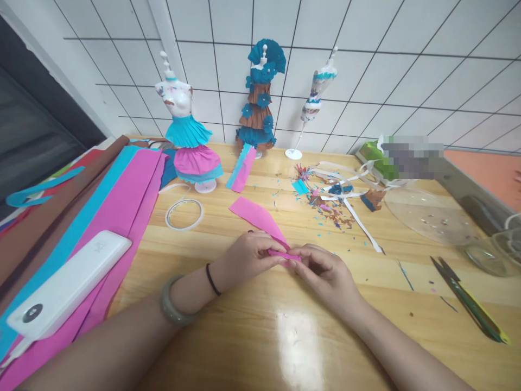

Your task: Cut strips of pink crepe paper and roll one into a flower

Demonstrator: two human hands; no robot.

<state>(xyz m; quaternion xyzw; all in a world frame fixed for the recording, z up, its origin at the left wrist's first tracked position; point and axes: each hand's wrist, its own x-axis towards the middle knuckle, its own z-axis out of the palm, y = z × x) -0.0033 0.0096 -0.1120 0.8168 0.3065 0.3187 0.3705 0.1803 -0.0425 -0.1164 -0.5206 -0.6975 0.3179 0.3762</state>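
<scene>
My left hand (248, 258) and my right hand (323, 274) meet at the middle of the wooden table (260, 336). Both pinch the near end of a pink crepe paper strip (256, 214), which is folded between the fingertips and trails away towards the back. My left wrist carries a grey-green bangle (173, 304) and a black band.
Sheets of pink, teal and brown paper (101, 212) lie at the left under a white device (65, 285). A tape ring (184, 213), three small mannequins (185, 125) in paper dresses, paper scraps (329, 203), a clear plate (431, 217) and scissors (468, 298) surround the hands.
</scene>
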